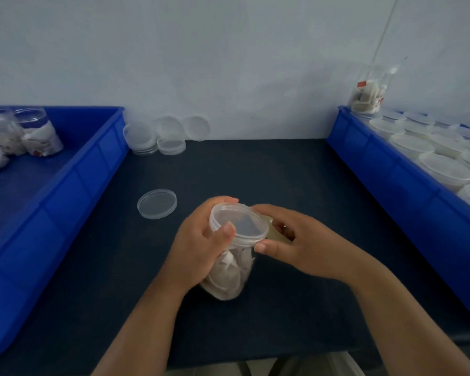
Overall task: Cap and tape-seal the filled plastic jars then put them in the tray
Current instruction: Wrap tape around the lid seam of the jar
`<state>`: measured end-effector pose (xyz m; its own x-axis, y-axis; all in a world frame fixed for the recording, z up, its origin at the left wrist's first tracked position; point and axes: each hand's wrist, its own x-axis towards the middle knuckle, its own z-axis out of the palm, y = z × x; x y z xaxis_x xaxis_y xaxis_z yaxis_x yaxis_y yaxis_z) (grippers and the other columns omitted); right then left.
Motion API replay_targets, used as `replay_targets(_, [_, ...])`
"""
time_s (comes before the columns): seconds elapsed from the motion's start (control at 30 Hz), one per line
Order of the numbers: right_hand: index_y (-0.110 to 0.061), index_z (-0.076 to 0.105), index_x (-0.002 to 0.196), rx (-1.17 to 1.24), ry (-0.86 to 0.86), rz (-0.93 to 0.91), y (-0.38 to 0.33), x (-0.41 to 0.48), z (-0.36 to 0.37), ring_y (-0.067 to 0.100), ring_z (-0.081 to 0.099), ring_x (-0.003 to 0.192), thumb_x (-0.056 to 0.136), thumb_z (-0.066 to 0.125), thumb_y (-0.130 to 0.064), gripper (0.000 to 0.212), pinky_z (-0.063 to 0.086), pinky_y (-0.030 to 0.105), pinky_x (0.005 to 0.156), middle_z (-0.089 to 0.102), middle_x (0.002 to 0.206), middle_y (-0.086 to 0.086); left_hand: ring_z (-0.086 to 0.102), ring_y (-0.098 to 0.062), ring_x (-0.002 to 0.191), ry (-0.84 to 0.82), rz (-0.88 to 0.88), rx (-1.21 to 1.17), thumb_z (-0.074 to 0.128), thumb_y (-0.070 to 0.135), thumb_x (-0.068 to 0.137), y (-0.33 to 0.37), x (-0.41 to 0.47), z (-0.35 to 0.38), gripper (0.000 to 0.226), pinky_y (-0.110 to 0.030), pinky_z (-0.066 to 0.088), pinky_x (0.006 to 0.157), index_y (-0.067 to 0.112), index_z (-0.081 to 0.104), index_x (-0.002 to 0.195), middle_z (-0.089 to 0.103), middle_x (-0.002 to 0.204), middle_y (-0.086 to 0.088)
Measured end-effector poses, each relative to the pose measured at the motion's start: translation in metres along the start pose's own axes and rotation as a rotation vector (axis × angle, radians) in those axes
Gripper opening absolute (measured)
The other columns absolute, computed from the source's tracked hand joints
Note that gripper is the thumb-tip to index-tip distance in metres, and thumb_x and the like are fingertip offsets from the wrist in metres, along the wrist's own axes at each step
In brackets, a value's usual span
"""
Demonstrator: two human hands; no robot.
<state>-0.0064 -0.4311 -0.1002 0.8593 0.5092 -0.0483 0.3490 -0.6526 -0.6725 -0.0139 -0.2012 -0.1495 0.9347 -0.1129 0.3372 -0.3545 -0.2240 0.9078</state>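
Observation:
A clear plastic jar [229, 278] filled with white packets stands on the dark table in front of me. My left hand [198, 248] grips it round the upper body, thumb up by the rim. A translucent cap [240, 223] sits on the jar's mouth, and my right hand [296, 245] pinches the cap's right edge between fingers and thumb. A pale tape roll [276, 234] shows partly behind my right fingers. The blue tray [79, 169] at the left holds a few filled jars [40, 134].
One loose cap [157, 203] lies on the table left of the jar. Several more caps [168, 134] lean against the back wall. A second blue tray [391, 169] at the right holds many open jars [442, 166], with a bag of packets [368, 96] at its far corner.

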Motion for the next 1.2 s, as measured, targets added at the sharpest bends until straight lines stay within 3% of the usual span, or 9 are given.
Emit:
replay_targets(0.13, [-0.084, 0.04, 0.123, -0.037, 0.102, -0.002, -0.011, 0.001, 0.001, -0.01, 0.056, 0.111, 0.083, 0.045, -0.095, 0.042, 0.048, 0.02, 0.082, 0.055, 0.123, -0.049, 0.069, 0.003, 0.112, 0.3, 0.068, 0.089, 0.057, 0.055, 0.094, 0.002, -0.004, 0.007, 0.043, -0.008, 0.052, 0.085, 0.037, 0.066, 0.131, 0.072, 0.121, 0.023])
replay_targets(0.23, [-0.064, 0.052, 0.131, -0.068, 0.197, 0.042, -0.017, 0.002, 0.007, -0.016, 0.054, 0.108, 0.083, 0.048, -0.093, 0.056, 0.048, 0.019, 0.08, 0.059, 0.115, -0.045, 0.06, 0.014, 0.122, 0.237, 0.024, 0.069, 0.051, 0.058, 0.096, 0.001, -0.011, 0.012, 0.048, -0.001, 0.044, 0.093, 0.044, 0.055, 0.142, 0.063, 0.128, 0.041])
replay_targets(0.3, [-0.059, 0.052, 0.133, -0.113, 0.241, 0.058, -0.021, -0.001, 0.014, -0.012, 0.056, 0.105, 0.076, 0.044, -0.097, 0.069, 0.05, 0.02, 0.079, 0.063, 0.114, -0.038, 0.06, 0.01, 0.124, 0.189, -0.004, 0.053, 0.063, 0.06, 0.085, 0.001, -0.013, 0.013, 0.065, -0.005, 0.045, 0.095, 0.045, 0.047, 0.146, 0.062, 0.13, 0.037])
replay_targets(0.37, [-0.056, 0.049, 0.141, -0.152, 0.235, 0.069, -0.025, -0.003, 0.018, -0.004, 0.058, 0.11, 0.075, 0.041, -0.098, 0.078, 0.055, 0.029, 0.09, 0.063, 0.126, -0.03, 0.063, 0.003, 0.122, 0.195, -0.01, 0.062, 0.072, 0.065, 0.075, 0.001, -0.014, 0.012, 0.075, -0.009, 0.048, 0.094, 0.046, 0.046, 0.142, 0.062, 0.129, 0.032])
replay_targets(0.53, [-0.058, 0.043, 0.139, -0.088, 0.196, 0.064, -0.022, -0.004, 0.021, -0.009, 0.052, 0.11, 0.08, 0.045, -0.094, 0.069, 0.048, 0.022, 0.085, 0.06, 0.12, -0.03, 0.066, -0.001, 0.118, 0.161, 0.011, 0.049, 0.076, 0.064, 0.071, 0.005, -0.013, 0.009, 0.076, -0.009, 0.049, 0.091, 0.041, 0.048, 0.139, 0.064, 0.126, 0.028])
replay_targets(0.77, [-0.062, 0.031, 0.146, -0.059, 0.186, 0.065, -0.014, -0.012, 0.018, -0.022, 0.046, 0.111, 0.063, 0.036, -0.108, 0.095, 0.042, 0.013, 0.077, 0.046, 0.114, -0.043, 0.069, 0.0, 0.111, 0.151, -0.019, 0.026, 0.071, 0.064, 0.074, 0.004, -0.006, 0.001, 0.063, -0.008, 0.051, 0.084, 0.039, 0.059, 0.131, 0.068, 0.121, 0.027])
replay_targets(0.93, [-0.063, 0.04, 0.123, -0.13, 0.15, 0.036, -0.01, -0.018, 0.009, -0.028, 0.044, 0.102, 0.072, 0.033, -0.098, 0.062, 0.041, 0.015, 0.062, 0.041, 0.11, -0.054, 0.074, -0.007, 0.108, 0.16, -0.063, -0.047, 0.068, 0.064, 0.079, 0.001, -0.004, -0.007, 0.059, -0.015, 0.056, 0.085, 0.036, 0.064, 0.131, 0.075, 0.119, 0.015])
replay_targets(1.1, [-0.061, 0.055, 0.123, -0.13, 0.1, -0.016, -0.001, -0.018, 0.004, 0.002, 0.057, 0.098, 0.092, 0.042, -0.082, 0.039, 0.043, 0.017, 0.069, 0.055, 0.104, -0.021, 0.073, -0.01, 0.112, 0.092, -0.071, -0.071, 0.066, 0.066, 0.082, 0.001, -0.003, -0.009, 0.061, -0.017, 0.055, 0.088, 0.037, 0.063, 0.135, 0.074, 0.121, 0.013])
replay_targets(1.2, [-0.064, 0.058, 0.124, -0.101, 0.031, -0.022, 0.001, -0.015, -0.002, 0.007, 0.059, 0.096, 0.097, 0.042, -0.076, 0.033, 0.047, 0.018, 0.073, 0.057, 0.102, -0.016, 0.071, -0.006, 0.113, 0.089, -0.061, -0.101, 0.063, 0.064, 0.086, 0.005, -0.005, -0.009, 0.057, -0.014, 0.054, 0.087, 0.042, 0.06, 0.139, 0.071, 0.124, 0.018])
